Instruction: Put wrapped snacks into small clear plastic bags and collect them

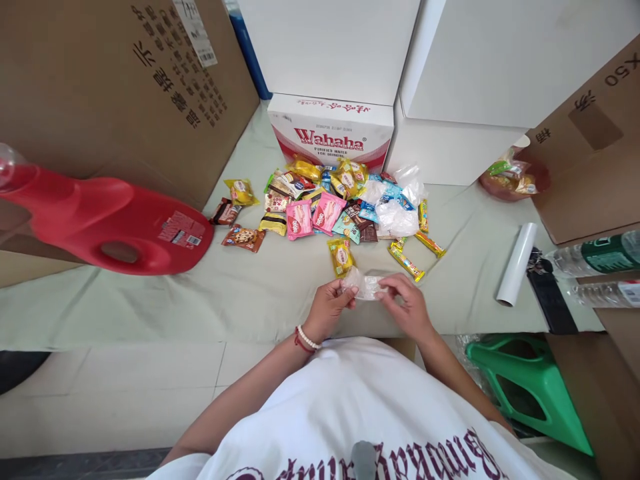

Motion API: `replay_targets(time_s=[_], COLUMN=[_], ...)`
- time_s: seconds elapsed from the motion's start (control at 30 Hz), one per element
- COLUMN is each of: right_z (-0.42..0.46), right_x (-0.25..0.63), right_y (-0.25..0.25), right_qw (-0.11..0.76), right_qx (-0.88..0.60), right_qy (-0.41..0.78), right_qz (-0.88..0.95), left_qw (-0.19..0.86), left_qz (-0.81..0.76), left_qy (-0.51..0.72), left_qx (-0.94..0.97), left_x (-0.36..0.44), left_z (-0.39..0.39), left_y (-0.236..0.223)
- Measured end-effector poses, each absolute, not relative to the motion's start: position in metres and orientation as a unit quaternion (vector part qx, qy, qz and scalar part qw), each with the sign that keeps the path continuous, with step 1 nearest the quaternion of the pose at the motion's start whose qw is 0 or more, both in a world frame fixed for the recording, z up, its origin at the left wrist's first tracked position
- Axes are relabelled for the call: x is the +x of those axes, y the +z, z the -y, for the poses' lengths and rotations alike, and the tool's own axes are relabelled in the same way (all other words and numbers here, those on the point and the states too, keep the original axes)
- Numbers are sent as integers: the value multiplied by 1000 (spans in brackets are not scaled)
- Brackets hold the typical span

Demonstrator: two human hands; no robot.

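A small piece of crumpled clear plastic (370, 287), likely a bag, stretches between my two hands. My left hand (326, 308) pinches its left end between thumb and fingers. At the right end, the thumb and fingertips of my right hand (407, 308) close on its edge. Just beyond the plastic lies a yellow snack packet (341, 257). Behind it spreads a heap of wrapped snacks, with pink packets (327, 212), a brown cocoa packet (359, 215) and crumpled clear plastic bags (397, 219). Several thin yellow sticks (406, 260) lie right of the heap.
A red jug (135, 220) lies on its side at left before a large cardboard box (115, 80). A Wahaha carton (330, 133) and white boxes stand behind. At right are a bowl of packets (510, 187), a white roll (517, 263) and plastic bottles (595, 257).
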State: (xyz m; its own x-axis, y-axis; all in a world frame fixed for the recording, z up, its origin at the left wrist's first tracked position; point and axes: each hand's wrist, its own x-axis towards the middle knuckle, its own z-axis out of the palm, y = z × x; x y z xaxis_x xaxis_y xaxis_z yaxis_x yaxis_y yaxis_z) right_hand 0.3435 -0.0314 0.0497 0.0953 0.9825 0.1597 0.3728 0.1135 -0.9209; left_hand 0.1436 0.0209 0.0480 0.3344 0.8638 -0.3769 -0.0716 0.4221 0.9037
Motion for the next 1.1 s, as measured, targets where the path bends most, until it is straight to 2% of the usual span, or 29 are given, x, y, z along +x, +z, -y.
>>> replay_targets(time_s=[0.07, 0.13, 0.27, 0.37, 0.53, 0.73, 0.97, 1.1], right_z=[22, 15, 12, 14, 19, 23, 21, 22], right_x=[332, 320, 307, 308, 321, 311, 305, 312], right_y=[50, 44, 35, 35, 38, 42, 40, 36], right_qw=[445, 463, 480, 479, 503, 490, 474, 482], right_qx=[-537, -527, -505, -505, -542, -530, -512, -533], right_qy=[388, 443, 559, 604, 580, 505, 579, 570], right_qz=[603, 558, 451, 389, 342, 474, 421, 399], left_qw=[728, 746, 726, 722, 709, 683, 683, 697], left_qz=[-442, -427, -449, -456, -478, -479, -471, -473], left_qy=[337, 342, 345, 345, 354, 324, 332, 344], left_qx=[401, 380, 390, 390, 379, 446, 449, 415], left_x=[146, 146, 141, 136, 130, 135, 133, 128], left_z=[-18, -16, -15, -15, -17, -13, -10, -10], left_y=[49, 48, 45, 43, 41, 46, 45, 41])
